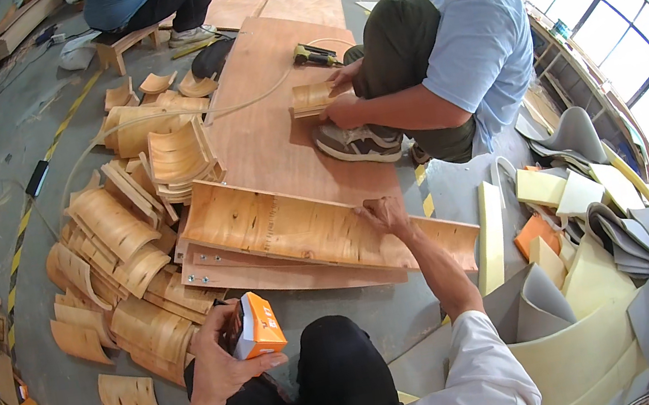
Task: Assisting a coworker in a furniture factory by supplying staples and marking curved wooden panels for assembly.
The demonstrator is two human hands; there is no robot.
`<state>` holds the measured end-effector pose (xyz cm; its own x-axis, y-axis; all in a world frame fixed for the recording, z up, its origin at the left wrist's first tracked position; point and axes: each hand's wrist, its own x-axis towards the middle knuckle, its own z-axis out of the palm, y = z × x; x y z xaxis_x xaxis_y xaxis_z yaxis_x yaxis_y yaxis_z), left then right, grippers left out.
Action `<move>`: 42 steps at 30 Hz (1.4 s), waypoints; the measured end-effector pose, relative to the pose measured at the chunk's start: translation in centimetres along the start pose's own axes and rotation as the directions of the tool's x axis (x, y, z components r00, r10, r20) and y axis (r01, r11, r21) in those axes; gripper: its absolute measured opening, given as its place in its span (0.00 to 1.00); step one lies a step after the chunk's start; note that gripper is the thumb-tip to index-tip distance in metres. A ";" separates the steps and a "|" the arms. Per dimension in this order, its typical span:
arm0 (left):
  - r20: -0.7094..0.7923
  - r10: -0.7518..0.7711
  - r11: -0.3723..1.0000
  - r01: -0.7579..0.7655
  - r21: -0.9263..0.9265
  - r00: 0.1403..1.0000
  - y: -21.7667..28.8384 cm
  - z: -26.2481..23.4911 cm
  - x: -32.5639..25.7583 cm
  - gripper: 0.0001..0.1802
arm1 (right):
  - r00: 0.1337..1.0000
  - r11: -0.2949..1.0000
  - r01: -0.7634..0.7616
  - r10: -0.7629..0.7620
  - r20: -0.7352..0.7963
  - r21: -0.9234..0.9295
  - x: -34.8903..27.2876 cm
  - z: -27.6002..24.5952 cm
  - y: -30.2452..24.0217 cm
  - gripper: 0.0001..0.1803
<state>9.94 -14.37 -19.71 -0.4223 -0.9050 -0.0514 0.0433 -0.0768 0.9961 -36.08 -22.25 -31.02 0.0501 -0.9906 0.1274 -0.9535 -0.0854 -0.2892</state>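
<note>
My left hand (217, 358), above my knee, is wrapped round a small orange-and-white cardboard box (261, 325). In front of me lies a long curved plywood panel (278, 232), its hollow side up. My right hand (386, 216) is over the right part of this panel, with its fingers drawn together near the surface. What they pinch, if anything, is too small to make out. Beneath the panel are flat, long wooden boards (294, 273) with small metal fittings near their left end.
Many short curved plywood pieces (115, 222) are heaped on the left. A co-worker (479, 45) crouches at the right, both hands on a curved piece (312, 98) on a plywood sheet (256, 110). A nail gun (314, 55) lies beyond. Foam offcuts (595, 311) fill the right.
</note>
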 end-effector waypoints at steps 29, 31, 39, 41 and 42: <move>0.048 0.141 0.953 -0.149 0.264 0.989 -1.5 1.0 3.4 0.43 | 0.924 0.319 -0.179 -0.270 0.270 0.931 2.3 -0.7 -19.2 0.30; 0.029 0.133 0.960 -0.136 0.246 0.991 -1.6 1.1 3.5 0.42 | 0.854 0.093 -0.276 -0.433 0.288 0.957 1.3 -1.9 -22.3 0.34; -0.049 0.197 0.927 -0.170 0.333 0.979 0.5 1.6 3.5 0.40 | 0.874 0.188 -0.148 -0.434 0.217 0.971 0.0 -1.9 -25.8 0.41; -0.049 0.187 0.934 -0.162 0.319 0.981 0.3 1.5 3.3 0.40 | 0.870 0.193 -0.090 -0.462 0.172 0.977 0.1 -2.1 -25.9 0.42; -0.046 0.180 0.934 -0.156 0.321 0.983 0.1 1.5 3.3 0.40 | 0.869 0.193 -0.093 -0.462 0.174 0.977 0.1 -2.1 -26.0 0.42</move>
<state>7.15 -16.72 -19.64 -0.3659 -0.9222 0.1253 -0.1844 0.2038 0.9615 -11.91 -19.87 -21.48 0.5361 -0.8404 0.0791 0.1017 -0.0288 -0.9944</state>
